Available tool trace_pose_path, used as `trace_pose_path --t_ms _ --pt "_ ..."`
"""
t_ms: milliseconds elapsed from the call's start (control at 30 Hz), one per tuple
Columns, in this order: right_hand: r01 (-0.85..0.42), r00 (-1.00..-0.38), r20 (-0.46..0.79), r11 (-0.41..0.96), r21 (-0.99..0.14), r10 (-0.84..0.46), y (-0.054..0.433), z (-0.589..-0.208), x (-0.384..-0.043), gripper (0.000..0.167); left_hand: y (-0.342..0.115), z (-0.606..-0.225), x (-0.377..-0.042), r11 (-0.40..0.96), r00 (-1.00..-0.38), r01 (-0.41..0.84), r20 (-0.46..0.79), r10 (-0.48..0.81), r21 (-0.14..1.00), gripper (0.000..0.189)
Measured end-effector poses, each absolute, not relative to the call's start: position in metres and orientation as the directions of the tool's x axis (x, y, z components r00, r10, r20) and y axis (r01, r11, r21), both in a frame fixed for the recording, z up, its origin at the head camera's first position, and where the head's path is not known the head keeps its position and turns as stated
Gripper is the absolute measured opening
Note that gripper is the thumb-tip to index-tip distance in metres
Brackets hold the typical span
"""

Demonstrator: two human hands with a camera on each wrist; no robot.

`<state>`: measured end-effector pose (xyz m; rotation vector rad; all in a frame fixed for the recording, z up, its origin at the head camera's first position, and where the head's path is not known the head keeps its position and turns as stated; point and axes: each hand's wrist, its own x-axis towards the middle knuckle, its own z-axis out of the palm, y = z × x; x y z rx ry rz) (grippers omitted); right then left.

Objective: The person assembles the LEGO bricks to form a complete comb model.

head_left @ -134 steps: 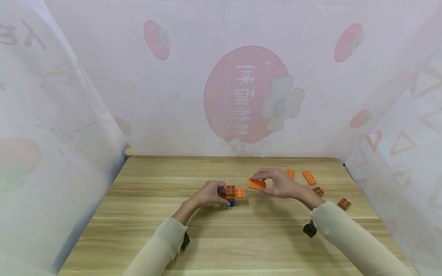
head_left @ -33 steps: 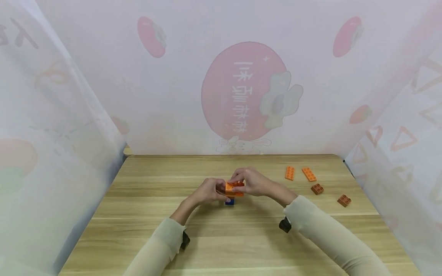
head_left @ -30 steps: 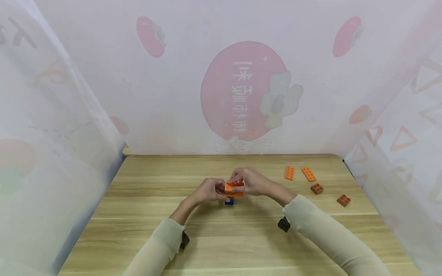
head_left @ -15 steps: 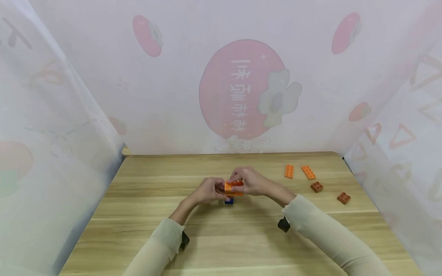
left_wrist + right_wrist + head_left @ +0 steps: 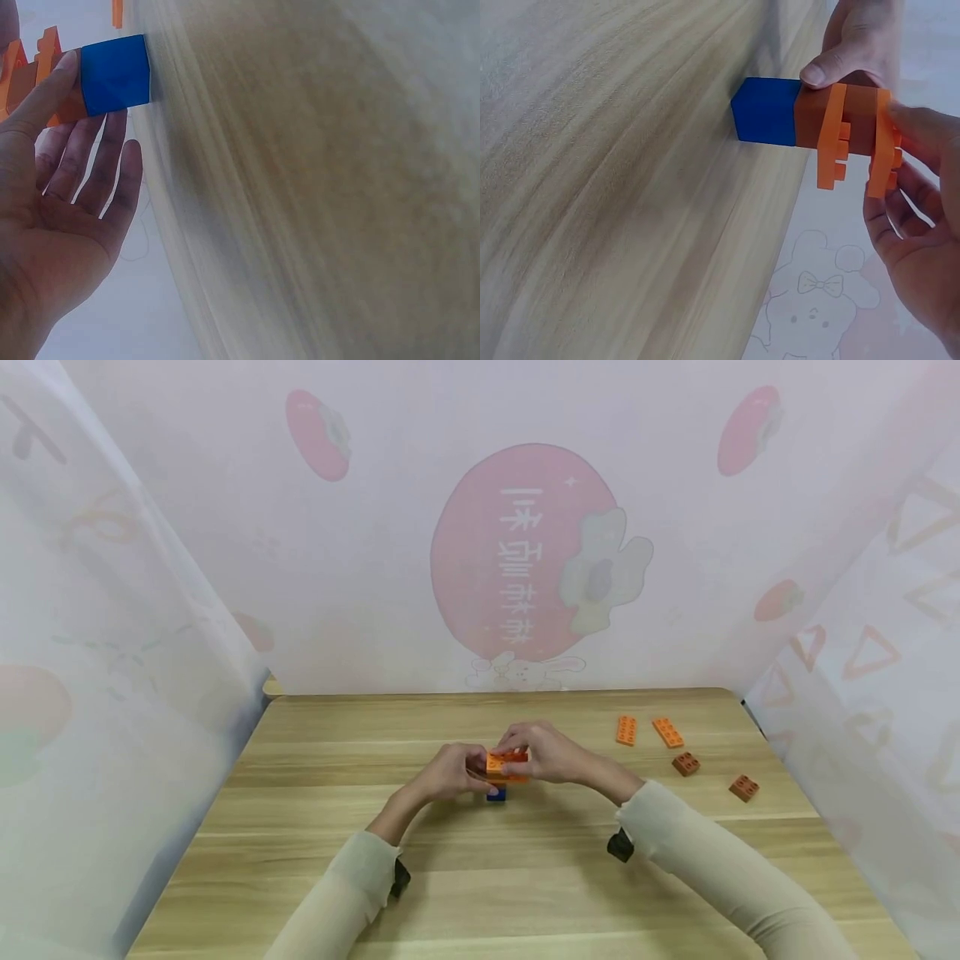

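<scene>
In the middle of the table stands a tower of building blocks: a blue block (image 5: 765, 111) at the bottom, then a brown brick (image 5: 810, 118), an orange plate (image 5: 827, 154), another brown brick (image 5: 861, 112) and a top orange plate (image 5: 881, 161). Both plates jut out to the same side, toward my right. My left hand (image 5: 448, 772) grips the tower from its left, thumb on the lower brown brick. From the right, my right hand (image 5: 551, 753) pinches the top plate, which sits against the brick under it. Its fingers partly cover that plate in the head view.
At the back right of the wooden table (image 5: 375, 893) lie two orange plates (image 5: 627, 730) and two brown bricks (image 5: 686, 764), all apart from the tower. Printed white curtains (image 5: 360, 577) enclose the table at the back and sides.
Since the oldest frame, my right hand has carried an orange plate leftward and set it onto the tower's top. Over the last second both hands stay nearly still; the head view shifts slightly.
</scene>
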<state>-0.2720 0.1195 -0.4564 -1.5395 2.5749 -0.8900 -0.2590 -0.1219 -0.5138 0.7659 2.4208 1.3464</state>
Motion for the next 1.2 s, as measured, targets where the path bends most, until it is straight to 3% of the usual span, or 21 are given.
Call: trace_pose_path --t_ms 567,1200 --pt "-0.781 -0.525 0.215 0.366 -0.507 -0.823 0.145 -0.456 -0.276 0.041 -0.121 -0.516 -0.258 0.450 -0.832 0.319 0.019 0.555 0.834 0.028" --pt "-0.754 -0.565 0.182 0.414 -0.510 -0.805 0.213 -0.466 -0.280 0.043 -0.120 -0.516 -0.257 0.444 -0.840 0.285 -0.002 0.542 0.849 0.030"
